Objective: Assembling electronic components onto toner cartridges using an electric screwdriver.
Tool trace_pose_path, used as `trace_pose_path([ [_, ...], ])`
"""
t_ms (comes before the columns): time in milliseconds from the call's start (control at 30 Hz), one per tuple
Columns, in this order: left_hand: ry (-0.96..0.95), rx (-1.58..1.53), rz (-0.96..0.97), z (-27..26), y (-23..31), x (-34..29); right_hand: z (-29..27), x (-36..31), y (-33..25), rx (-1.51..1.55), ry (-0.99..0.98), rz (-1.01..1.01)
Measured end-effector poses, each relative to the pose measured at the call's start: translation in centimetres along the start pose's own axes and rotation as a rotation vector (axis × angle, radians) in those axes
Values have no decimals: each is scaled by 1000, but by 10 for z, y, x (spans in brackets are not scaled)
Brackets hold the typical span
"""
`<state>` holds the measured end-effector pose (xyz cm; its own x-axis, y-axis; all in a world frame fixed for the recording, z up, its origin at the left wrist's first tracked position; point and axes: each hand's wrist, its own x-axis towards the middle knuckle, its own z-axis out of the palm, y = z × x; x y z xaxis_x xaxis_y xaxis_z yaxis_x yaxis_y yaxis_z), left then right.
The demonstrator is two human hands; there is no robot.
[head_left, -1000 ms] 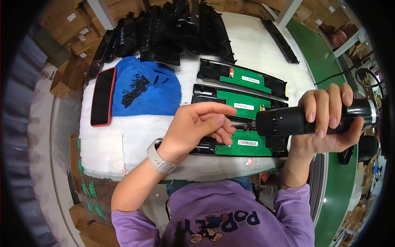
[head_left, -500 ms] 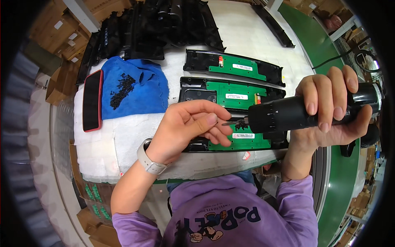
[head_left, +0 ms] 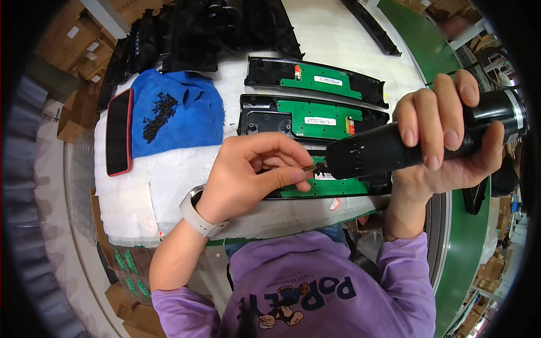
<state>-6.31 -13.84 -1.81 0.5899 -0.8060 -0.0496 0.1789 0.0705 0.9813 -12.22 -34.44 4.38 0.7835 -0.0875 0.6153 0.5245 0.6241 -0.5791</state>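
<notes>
My right hand [head_left: 445,135] is wrapped round a black electric screwdriver [head_left: 369,155], held almost level above the boards with its nose pointing left. Small dark screws [head_left: 321,168] cluster round its bit. My left hand [head_left: 253,174] pinches the end of the bit between thumb and fingers; whether a screw is in that pinch is hidden. Below lies a black panel with a green circuit board [head_left: 349,187], partly covered by my hands and the tool. Behind it are a second such panel [head_left: 321,119] and a third [head_left: 321,80], each with a white label.
To the left, a blue cloth [head_left: 197,107] bears a heap of black screws [head_left: 159,117], with a red-edged phone [head_left: 119,132] beside it. Black plastic housings [head_left: 225,34] are piled at the back. A long black strip [head_left: 372,25] lies far right on the white-covered table [head_left: 169,191].
The screwdriver has shifted slightly left, and my left thumb and fingers have closed over the tip of its bit. The whole view has shifted a little.
</notes>
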Motion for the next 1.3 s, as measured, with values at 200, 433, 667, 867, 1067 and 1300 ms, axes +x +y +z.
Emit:
trace_pose_path([
  [200,83,2,47,2,-2,0,1,0,3,3,86,-3],
  [433,-172,979,400,6,-2,2,5,2,6,-309,-296,141],
  [667,-188,1158,470,8,-17,4,6,6,9,-195,-390,479],
  [867,-160,1131,516,11,-19,3,7,-7,12,-327,-331,287],
  [1067,-147,1107,530,6,-23,4,2,6,16,-343,-556,419],
  [1300,-112,1107,552,6,-21,3,13,-3,14,-373,-438,399],
])
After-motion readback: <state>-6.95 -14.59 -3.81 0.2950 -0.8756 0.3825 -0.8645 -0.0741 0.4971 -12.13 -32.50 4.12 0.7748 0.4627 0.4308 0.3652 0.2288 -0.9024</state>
